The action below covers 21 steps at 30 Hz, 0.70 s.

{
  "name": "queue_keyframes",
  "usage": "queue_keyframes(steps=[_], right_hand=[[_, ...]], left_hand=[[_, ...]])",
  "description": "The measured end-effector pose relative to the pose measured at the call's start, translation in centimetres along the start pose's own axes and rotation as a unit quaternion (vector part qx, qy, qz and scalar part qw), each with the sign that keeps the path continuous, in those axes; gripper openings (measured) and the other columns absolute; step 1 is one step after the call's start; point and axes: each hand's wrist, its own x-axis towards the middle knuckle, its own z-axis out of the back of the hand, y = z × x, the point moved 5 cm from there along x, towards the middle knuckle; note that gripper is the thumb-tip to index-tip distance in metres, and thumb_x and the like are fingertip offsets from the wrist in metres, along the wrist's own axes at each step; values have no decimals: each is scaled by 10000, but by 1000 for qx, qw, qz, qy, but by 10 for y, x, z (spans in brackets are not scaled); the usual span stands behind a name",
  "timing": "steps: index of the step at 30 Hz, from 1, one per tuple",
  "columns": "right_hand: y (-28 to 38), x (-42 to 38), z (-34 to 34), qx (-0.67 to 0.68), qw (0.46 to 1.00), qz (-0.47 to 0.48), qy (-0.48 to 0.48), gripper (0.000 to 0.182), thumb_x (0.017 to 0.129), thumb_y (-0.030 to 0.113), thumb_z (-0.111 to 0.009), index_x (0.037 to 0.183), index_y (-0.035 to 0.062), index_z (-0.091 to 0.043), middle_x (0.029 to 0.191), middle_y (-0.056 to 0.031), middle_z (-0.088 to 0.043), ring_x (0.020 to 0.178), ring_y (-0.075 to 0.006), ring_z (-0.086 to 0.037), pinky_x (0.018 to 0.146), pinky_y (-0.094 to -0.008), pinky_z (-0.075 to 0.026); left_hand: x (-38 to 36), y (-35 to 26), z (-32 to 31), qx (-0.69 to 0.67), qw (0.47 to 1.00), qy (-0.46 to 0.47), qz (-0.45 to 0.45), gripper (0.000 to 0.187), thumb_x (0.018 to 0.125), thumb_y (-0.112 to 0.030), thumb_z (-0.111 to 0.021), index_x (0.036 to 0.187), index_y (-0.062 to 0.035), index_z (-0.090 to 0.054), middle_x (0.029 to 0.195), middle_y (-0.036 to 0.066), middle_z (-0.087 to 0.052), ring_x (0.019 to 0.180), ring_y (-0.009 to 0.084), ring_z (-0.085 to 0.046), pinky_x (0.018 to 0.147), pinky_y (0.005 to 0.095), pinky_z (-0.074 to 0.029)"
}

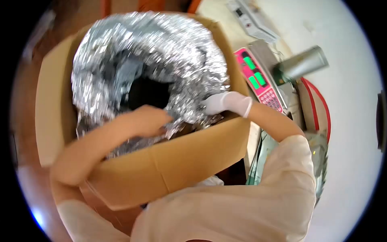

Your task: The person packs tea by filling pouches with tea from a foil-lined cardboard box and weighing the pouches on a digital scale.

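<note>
A large cardboard box (189, 157) of plain brown board is seen from above, its flaps standing open and its near wall smooth and slightly bowed. The box is lined with a crinkled silver foil bag (161, 52), whose shiny, wrinkled surface is bunched into a thick ring around a dark opening near the middle. The left hand (149, 120), bare, is laid on the near edge of the foil, just inside the box's near wall; its fingers are curled and pressed down into the foil, though whether a fold is pinched cannot be told because of blur. The right hand (227, 103), covered by a thin white glove, is placed at the right rim of the foil where it meets the box's right wall; its fingers are drawn together and gripped on the foil's edge. Both forearms are bare, with pale cream sleeves below them. Just beside the box on the right, a weighing scale (260, 78) with a pink keypad panel and green displays is seen, and a grey metal cylinder (302, 62) lies near it on a white surface.
</note>
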Motion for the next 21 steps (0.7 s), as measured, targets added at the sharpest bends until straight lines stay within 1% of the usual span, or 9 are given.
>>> queue_keyframes(steps=[3, 7, 8, 9, 10, 13, 16, 19, 21], right_hand=[[14, -49, 33, 20, 992, -42, -115, 581, 868, 355, -499, 1406, 152, -420, 1162, -221, -616, 1088, -354, -584, 961, -417, -436], [-47, -170, 66, 239, 891, -58, -381, 397, 892, 376, -544, 1170, 110, -644, 1065, -160, -667, 986, -329, -624, 892, -389, -489], [-67, -205, 75, 221, 847, -166, -454, 324, 891, 321, -552, 1071, 81, -673, 1007, -144, -679, 910, -317, -642, 821, -389, -518], [-118, -225, 72, 40, 769, -289, -569, 302, 880, 310, -569, 1010, 56, -665, 960, -146, -678, 854, -328, -647, 768, -408, -526], [-125, -277, 75, 147, 629, -388, -657, 339, 820, 337, -603, 992, 53, -666, 915, -199, -674, 834, -354, -651, 792, -428, -513], [-173, -360, 49, -23, 351, -440, -826, 535, 824, 444, -612, 1145, 17, -586, 1106, -197, -623, 1032, -352, -602, 866, -421, -489], [-275, -354, 20, 150, 341, -550, -748, 605, 826, 510, -598, 1170, 13, -584, 1110, -204, -635, 1059, -344, -603, 886, -417, -482], [-303, -326, 19, 293, 431, -469, -713, 639, 844, 552, -553, 1189, 16, -584, 1142, -227, -626, 1112, -338, -587, 895, -415, -482], [-303, -315, 23, 278, 410, -458, -738, 573, 876, 521, -500, 1142, 28, -622, 1109, -216, -648, 1074, -346, -611, 885, -427, -488]], left_hand=[[-9, 11, 4, -3, 999, -33, 3, 441, 876, -296, -604, 1262, -88, -553, 943, 146, -615, 878, 335, -621, 733, 438, -496], [-13, 4, 15, -28, 998, -31, 48, 421, 923, -349, -544, 1239, -72, -572, 1012, 162, -617, 939, 343, -613, 797, 424, -495], [-13, 6, 13, -28, 998, -34, 42, 416, 922, -355, -548, 1234, -81, -582, 1005, 152, -620, 928, 333, -616, 791, 420, -494], [-13, 5, 15, -19, 998, -34, 43, 416, 922, -355, -548, 1234, -81, -582, 1005, 152, -620, 928, 333, -616, 791, 420, -494], [-13, 2, 20, -43, 998, -43, 34, 397, 926, -347, -544, 1218, -83, -596, 996, 150, -627, 923, 327, -619, 793, 416, -494], [-12, 2, 36, -70, 993, -96, 19, 345, 937, -318, -540, 1163, -76, -635, 973, 155, -652, 913, 314, -628, 791, 399, -496], [-21, 3, 67, -175, 966, -181, 53, 326, 941, -263, -561, 1179, -49, -623, 946, 144, -667, 827, 253, -651, 744, 345, -501], [-30, 18, 84, -194, 940, -275, 57, 275, 957, -173, -535, 1177, -34, -623, 868, 85, -651, 761, 158, -620, 703, 290, -493], [-35, 23, 88, -243, 920, -303, 45, 270, 961, -159, -528, 1179, -32, -624, 841, 55, -630, 745, 121, -591, 698, 263, -483]])
